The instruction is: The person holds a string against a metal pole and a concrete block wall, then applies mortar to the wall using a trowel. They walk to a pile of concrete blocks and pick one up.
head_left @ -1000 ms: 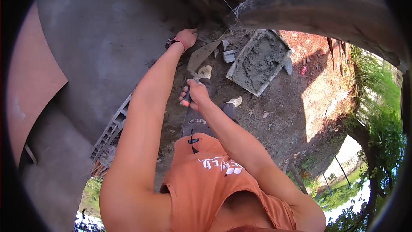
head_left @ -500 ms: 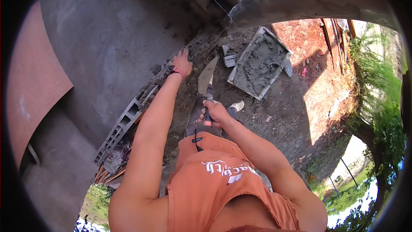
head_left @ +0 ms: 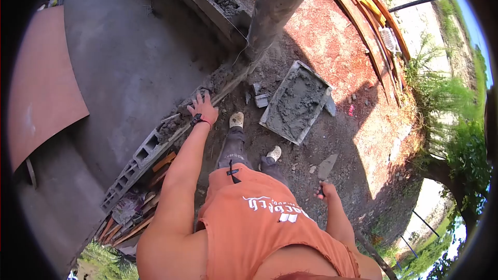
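Observation:
My left hand rests with spread fingers on the mortar-topped course of grey hollow blocks, a dark watch on its wrist. My right hand hangs out to my right side, shut on the handle of a trowel whose mortar-smeared blade points away over the dirt. A shallow tray of wet grey mortar lies on the ground ahead of my feet.
A round concrete column rises just past the block wall. A smooth cement floor spreads to the left. Small block fragments lie beside the tray. Planks lean at the upper right; grass and trees fill the right edge.
My right hand has swung the trowel from in front of my body out to my right side. My left hand has slid back along the block course, and the view has risen and tilted.

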